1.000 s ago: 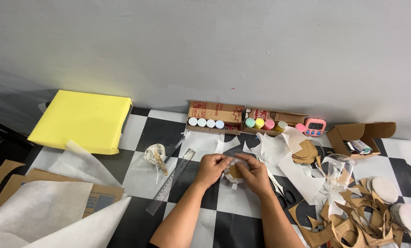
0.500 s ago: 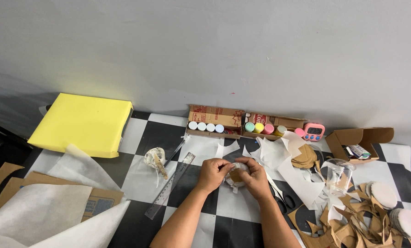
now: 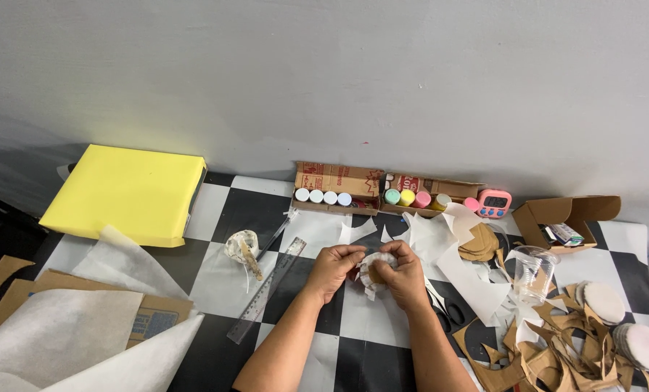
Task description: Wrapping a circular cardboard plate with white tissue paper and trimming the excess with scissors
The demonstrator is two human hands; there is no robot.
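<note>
My left hand (image 3: 334, 265) and my right hand (image 3: 404, 272) meet over the checkered table (image 3: 353, 334), both gripping a small round cardboard disc wrapped in white paper (image 3: 374, 270). The paper's edges stick out in folds between my fingers, and the disc itself is mostly hidden by them. Black scissors (image 3: 446, 311) lie just right of my right wrist. A clear ruler (image 3: 266, 289) lies at a slant left of my left forearm.
A yellow foam block (image 3: 125, 192) sits at the back left. Two cardboard boxes of small paint pots (image 3: 371, 194) stand at the back, with a pink timer (image 3: 494, 204) beside them. A clear plastic cup (image 3: 533, 270), cardboard scraps (image 3: 549, 352), white-covered discs (image 3: 606, 301) and paper sheets (image 3: 56, 334) surround me.
My view has tilted slightly. My fingers have shifted around the paper-wrapped disc, folding its white edges, with both hands staying at the same spot.
</note>
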